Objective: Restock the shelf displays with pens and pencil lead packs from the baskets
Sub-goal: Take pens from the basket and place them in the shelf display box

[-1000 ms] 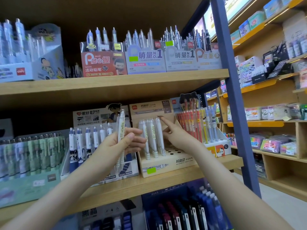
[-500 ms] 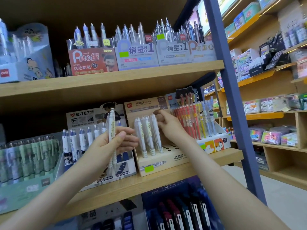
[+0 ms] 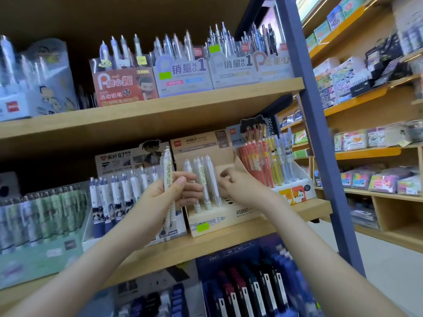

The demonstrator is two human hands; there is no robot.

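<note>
Left grip (image 3: 160,199) clasped white pens (image 3: 167,170); right grip (image 3: 239,186) curled at 3 o'clock, hold unclear. Loosened clasp could spill pens.

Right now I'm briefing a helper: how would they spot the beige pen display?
On the middle wooden shelf, left of the blue post, stands a beige cardboard display box. Unlike its full neighbours, it holds only a few white pens beside empty black holes.

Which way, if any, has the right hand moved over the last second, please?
Yes: right hand dropped from the boxed pens' tops toward the beige box's holes.
</note>
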